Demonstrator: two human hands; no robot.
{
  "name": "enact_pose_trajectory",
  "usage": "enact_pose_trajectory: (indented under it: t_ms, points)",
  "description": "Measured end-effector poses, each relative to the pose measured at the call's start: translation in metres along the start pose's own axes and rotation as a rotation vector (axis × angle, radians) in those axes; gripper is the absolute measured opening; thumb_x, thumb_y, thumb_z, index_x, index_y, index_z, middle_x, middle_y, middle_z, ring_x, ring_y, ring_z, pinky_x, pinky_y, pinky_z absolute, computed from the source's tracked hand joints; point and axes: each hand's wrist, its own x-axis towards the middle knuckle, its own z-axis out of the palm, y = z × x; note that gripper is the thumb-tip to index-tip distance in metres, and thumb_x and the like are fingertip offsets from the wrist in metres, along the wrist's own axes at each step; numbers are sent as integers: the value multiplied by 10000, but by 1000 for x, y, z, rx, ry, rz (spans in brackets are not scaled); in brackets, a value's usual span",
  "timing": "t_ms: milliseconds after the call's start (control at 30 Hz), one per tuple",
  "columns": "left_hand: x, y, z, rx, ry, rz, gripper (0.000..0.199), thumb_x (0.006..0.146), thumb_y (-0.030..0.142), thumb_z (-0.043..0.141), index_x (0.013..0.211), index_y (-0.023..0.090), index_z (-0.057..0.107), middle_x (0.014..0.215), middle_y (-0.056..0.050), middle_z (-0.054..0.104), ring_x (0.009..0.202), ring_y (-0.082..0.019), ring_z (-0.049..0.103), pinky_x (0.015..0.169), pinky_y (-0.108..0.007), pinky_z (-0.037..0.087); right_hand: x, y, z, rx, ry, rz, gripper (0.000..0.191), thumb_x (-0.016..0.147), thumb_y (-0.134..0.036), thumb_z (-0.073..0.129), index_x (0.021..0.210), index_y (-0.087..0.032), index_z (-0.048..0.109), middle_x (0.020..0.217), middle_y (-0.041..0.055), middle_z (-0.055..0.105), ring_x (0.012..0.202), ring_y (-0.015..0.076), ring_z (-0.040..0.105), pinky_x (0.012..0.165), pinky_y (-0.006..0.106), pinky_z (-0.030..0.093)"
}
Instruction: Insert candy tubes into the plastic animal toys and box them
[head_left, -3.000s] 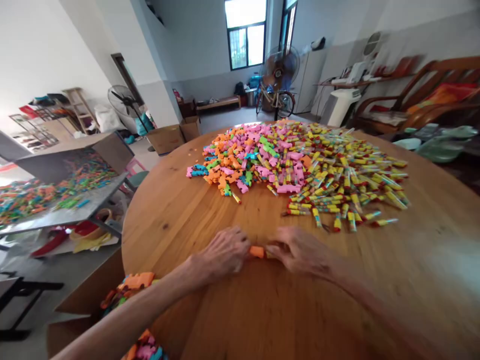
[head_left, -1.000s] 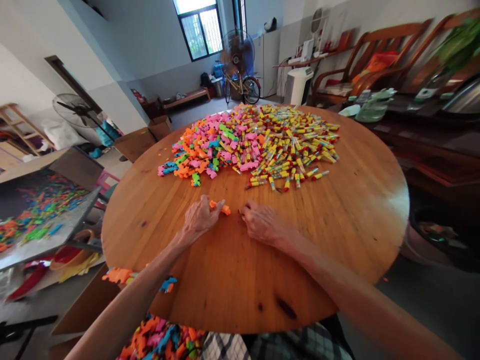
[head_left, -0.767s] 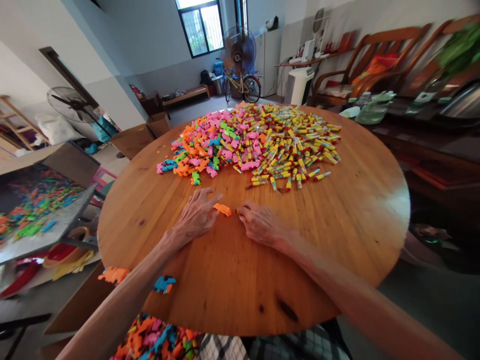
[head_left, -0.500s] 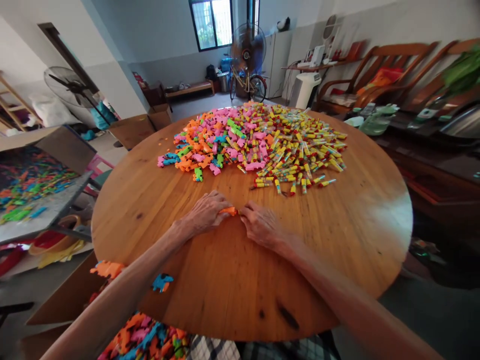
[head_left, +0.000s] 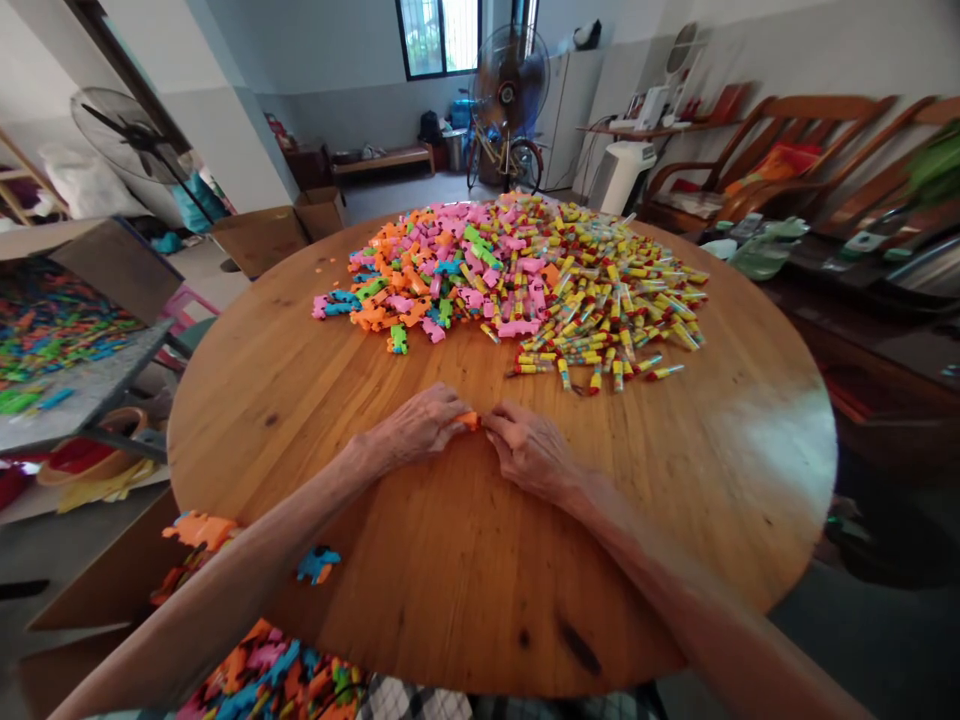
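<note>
Over the middle of the round wooden table [head_left: 450, 560], my left hand [head_left: 420, 428] is closed on a small orange plastic toy piece [head_left: 469, 420], whose right end sticks out past the fingers. My right hand [head_left: 534, 450] pinches right at that end; whatever is between its fingertips is too small and covered to make out. Beyond the hands lies a heap of pink, orange, green and blue toy pieces [head_left: 405, 285]. It runs into a heap of small yellow-and-red tubes [head_left: 622, 300] with clear ends on the right. A blue toy piece [head_left: 318, 565] rests near my left forearm.
Below the table's near left edge, an open cardboard box [head_left: 97, 570] holds colourful toy pieces [head_left: 277, 675]. At the left, another box [head_left: 124, 270] of pieces lies on a grey table [head_left: 90, 400]. Wooden chairs [head_left: 780, 150] and a dark side table stand at the right.
The view has shifted slightly. Both hands stay together around the orange toy piece; a yellowish bit seen at the right fingertips is now hidden.
</note>
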Motion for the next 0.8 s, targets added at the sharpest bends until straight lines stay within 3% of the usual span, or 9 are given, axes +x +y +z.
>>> enact_pose_trajectory:
  t_ms: [267,633,800]
  points:
    - [2,-1,12,91,9,40,209,1028,209,412,964,128,594,943,-107,599,877,-221,511,800,-347,459,1,-4,-5,-121,-121,-44,308,929,-97,404,1098,-77,661,1022,135,611,757,181,526,656,307,374]
    - [7,5,5,125,-120,-3,160,930,81,413,960,128,563,972,-117,581,904,-232,511,790,-351,451,5,-1,-10,-223,-273,-131,285,855,-77,475,1089,-67,637,1004,122,580,657,155,426,616,332,310]
    - [6,4,6,136,-106,-2,150,922,68,423,950,137,553,960,-104,569,895,-226,504,773,-337,432,7,-1,-8,-233,-279,-126,267,840,-72,467,1045,-73,638,1003,131,576,661,156,423,609,339,290]
